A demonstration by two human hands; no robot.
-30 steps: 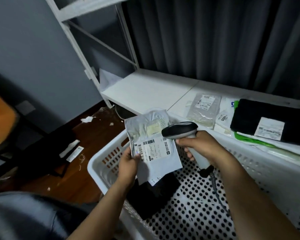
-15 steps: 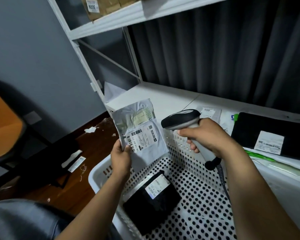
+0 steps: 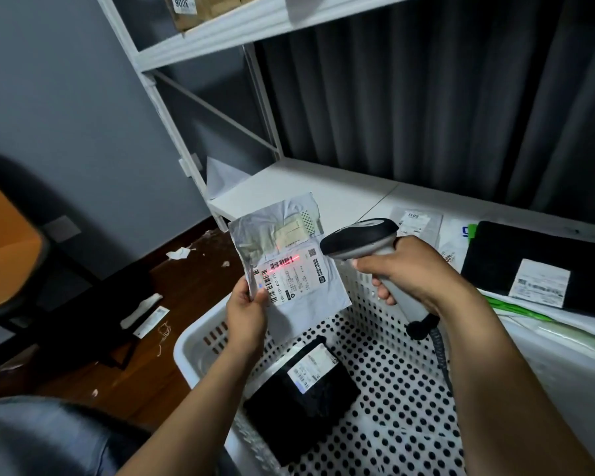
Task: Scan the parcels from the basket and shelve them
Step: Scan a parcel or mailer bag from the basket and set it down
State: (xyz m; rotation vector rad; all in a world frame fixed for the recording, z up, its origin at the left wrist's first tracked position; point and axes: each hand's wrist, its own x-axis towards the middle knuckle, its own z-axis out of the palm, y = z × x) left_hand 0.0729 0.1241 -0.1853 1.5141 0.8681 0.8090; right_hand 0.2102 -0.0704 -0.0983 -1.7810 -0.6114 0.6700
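Item: grey parcel (image 3: 282, 255), pinched in our left hand (image 3: 246, 312); our right hand (image 3: 409, 273) grips the scanner (image 3: 361, 237). Step: scanning, red line on label. Next, we judge: shelve it on the shelf (image 3: 323, 187).

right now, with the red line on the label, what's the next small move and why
Probably carry the grey parcel to the bare left end of the lower shelf. The scanner, gripped in the right hand, throws its red line across the barcode on the label, so the scan looks under way, and the left hand pinches the parcel's edge. A black parcel waits in the basket.
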